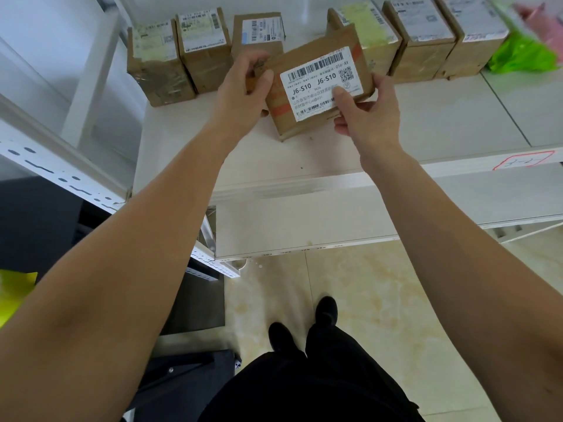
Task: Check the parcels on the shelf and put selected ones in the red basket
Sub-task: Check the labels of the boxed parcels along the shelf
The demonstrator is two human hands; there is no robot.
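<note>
Just above the middle of the frame, a brown cardboard parcel with a white printed label [316,86] is held tilted over the white shelf [426,123]. The left hand [240,89] grips its left edge with curled fingers; the right hand [365,108] holds its right side, thumb pressed on the label. A row of brown cardboard boxes [207,47] stands along the frame's top.

A flat brown cardboard parcel [316,86] is held above the middle of the white shelf board [426,126], left hand [240,89] on its left end, right hand [365,111] at its right. Behind it, six upright brown cardboard boxes [204,47] line the board's back edge. A crumpled green plastic bag [521,56] lies at the row's right end.
</note>
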